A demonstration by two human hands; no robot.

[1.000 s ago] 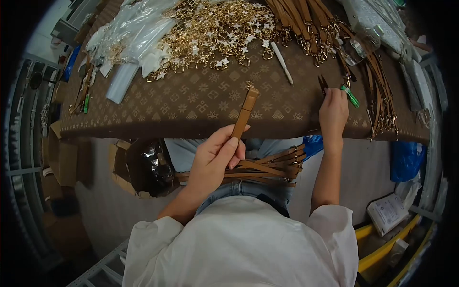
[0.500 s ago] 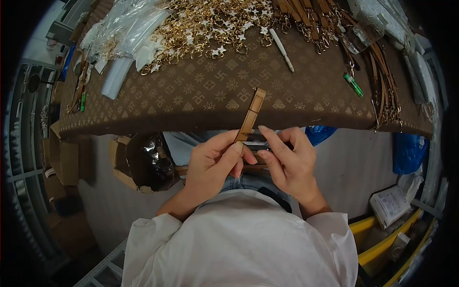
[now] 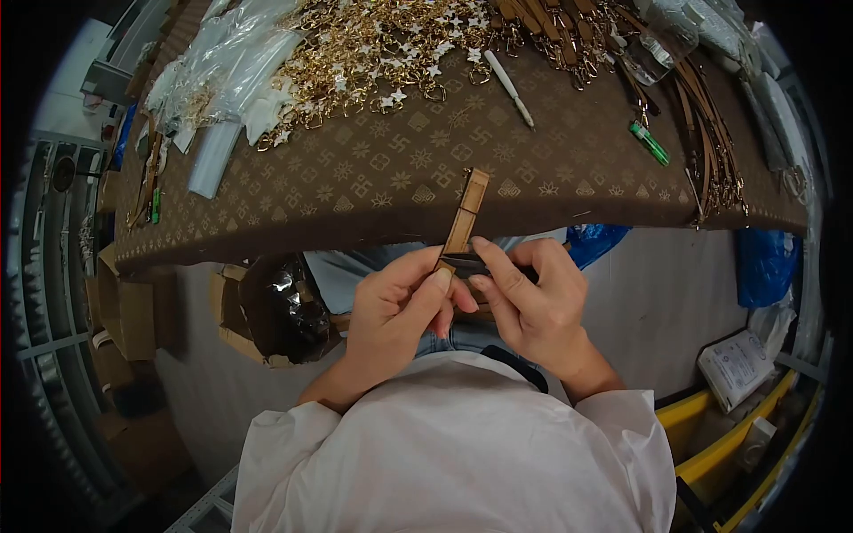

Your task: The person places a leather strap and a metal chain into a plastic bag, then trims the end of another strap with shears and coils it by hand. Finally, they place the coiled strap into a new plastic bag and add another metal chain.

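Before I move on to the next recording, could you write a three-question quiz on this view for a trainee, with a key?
1. Which hand holds the dark hand tool: A, the left; B, the right; C, neither?
2. True or false: the white pen lies on the patterned brown tablecloth, out of both hands.
3. Fill in the blank: white, ____-shaped pieces lie among the gold-coloured metal clasps.

Key
1. B: the right hand has it, while the left hand holds the tan leather strap.
2. True.
3. Star.
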